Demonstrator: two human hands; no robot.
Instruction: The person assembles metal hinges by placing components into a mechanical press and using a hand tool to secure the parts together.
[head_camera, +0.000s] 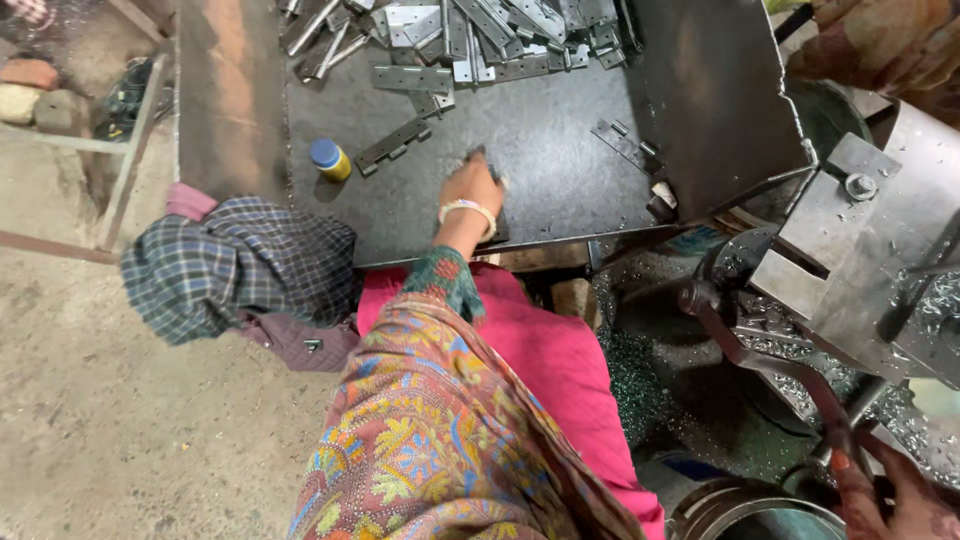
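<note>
The left hand (472, 185) rests on the dark metal desk (560, 170), fingers curled down over a small flat hinge plate (484, 156) of which only a corner shows past the knuckles; its grip is narrow and closed on that piece. So little of the plate is visible that its long axis cannot be told. A white bangle (468, 208) sits on the wrist.

Taking the hand as the landmark: to its left, near, a grey hinge strip (392, 146) lies with its long axis running diagonally, the far end pointing up and to the right. Further left stands a small yellow bottle with a blue cap (330, 159). Beyond the hand, at the desk's far side, lies a heap of grey hinge plates (480, 35) pointing every way. To the right, one more hinge (625, 143) lies slanted beside the raised side wall (710, 90).

Between hand and heap the desk surface is bare, and the near edge runs just behind the wrist.

The right hand (905, 500) is at the lower right, on a curved lever (770, 360) of the machine; whether its grip is closed cannot be told.
</note>
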